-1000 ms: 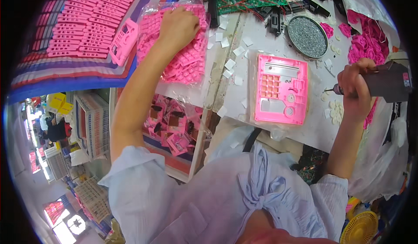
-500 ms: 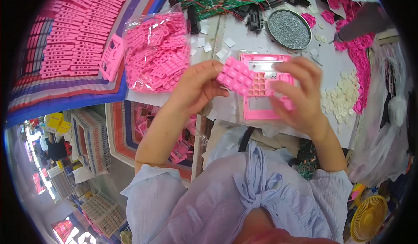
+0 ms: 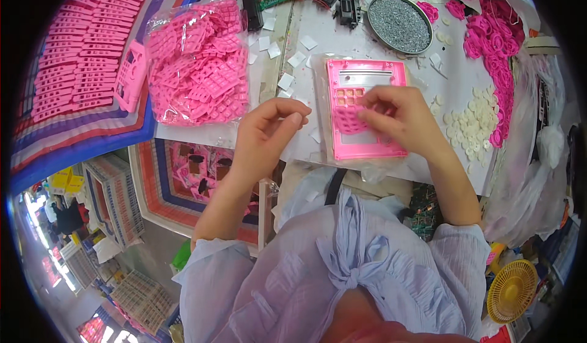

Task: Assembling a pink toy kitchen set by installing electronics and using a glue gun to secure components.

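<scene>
One pinch on keypad (image 3: 350,122) from right hand (image 3: 402,119), no grip in left hand (image 3: 268,130); best to align squarely with case (image 3: 371,150) before pressing each corner down.

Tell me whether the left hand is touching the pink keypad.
No, the left hand is apart from the pink keypad, which is at the fingers of the right hand.

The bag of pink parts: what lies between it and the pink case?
In the head view, small white squares lie scattered between the bag and the case; lower in the picture, the left hand is between them too.
</scene>
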